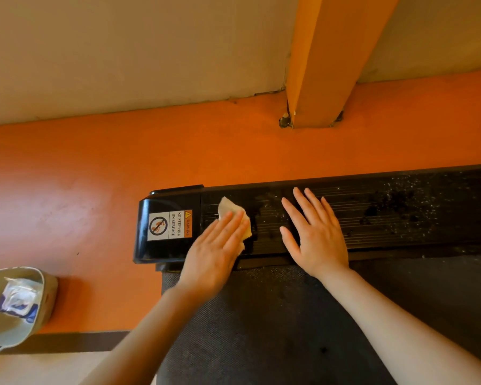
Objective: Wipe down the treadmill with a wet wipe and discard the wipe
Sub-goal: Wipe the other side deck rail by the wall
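Both flat: left hand (215, 252) presses wipe (232, 215), right hand (315, 232) treadmill rail (400, 207).

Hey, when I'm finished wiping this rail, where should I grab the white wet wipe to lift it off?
Probably pinch the crumpled white wet wipe at its raised corner poking out beyond the fingertips of the left hand, coming from above on the far side. The rest lies flat under that hand on the black ribbed side rail.

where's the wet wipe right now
In the head view the wet wipe lies left of centre on the treadmill's black side rail, pressed flat under the left hand, just right of the warning sticker.
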`<state>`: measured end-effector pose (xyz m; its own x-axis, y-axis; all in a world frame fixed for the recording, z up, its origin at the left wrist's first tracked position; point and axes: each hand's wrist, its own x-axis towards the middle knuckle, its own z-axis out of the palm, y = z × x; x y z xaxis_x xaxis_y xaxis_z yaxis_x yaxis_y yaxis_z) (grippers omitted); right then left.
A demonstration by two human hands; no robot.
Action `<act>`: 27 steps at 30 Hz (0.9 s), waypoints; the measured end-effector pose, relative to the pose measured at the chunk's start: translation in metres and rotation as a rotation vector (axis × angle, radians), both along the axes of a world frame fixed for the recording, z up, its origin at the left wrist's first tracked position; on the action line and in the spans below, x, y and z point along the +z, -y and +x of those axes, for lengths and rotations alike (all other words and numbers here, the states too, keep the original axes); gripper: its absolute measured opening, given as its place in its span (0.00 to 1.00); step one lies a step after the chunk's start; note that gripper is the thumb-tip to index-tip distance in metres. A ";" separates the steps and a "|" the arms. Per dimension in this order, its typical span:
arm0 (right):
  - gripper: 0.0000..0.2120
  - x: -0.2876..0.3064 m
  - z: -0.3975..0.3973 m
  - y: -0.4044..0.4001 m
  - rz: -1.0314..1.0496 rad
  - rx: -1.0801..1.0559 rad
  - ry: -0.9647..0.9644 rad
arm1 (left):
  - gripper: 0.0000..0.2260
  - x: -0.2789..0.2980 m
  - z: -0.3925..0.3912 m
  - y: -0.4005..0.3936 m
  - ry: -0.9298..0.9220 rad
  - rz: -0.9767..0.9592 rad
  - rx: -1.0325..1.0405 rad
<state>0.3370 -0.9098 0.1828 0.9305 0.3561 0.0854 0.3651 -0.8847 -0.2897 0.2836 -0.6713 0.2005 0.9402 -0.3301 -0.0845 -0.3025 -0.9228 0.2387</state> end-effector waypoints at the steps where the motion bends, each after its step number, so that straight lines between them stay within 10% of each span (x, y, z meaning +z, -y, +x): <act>1: 0.27 0.000 0.000 0.000 -0.003 -0.001 -0.004 | 0.23 -0.002 -0.010 0.003 0.007 -0.002 0.002; 27: 0.27 0.002 0.011 0.034 0.002 -0.044 -0.024 | 0.27 0.004 0.020 0.039 -0.042 0.023 0.335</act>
<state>0.3480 -0.9435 0.1844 0.9471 0.3145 0.0637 0.3188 -0.8994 -0.2992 0.3033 -0.7106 0.2042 0.9916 -0.0013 -0.1295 0.0277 -0.9746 0.2221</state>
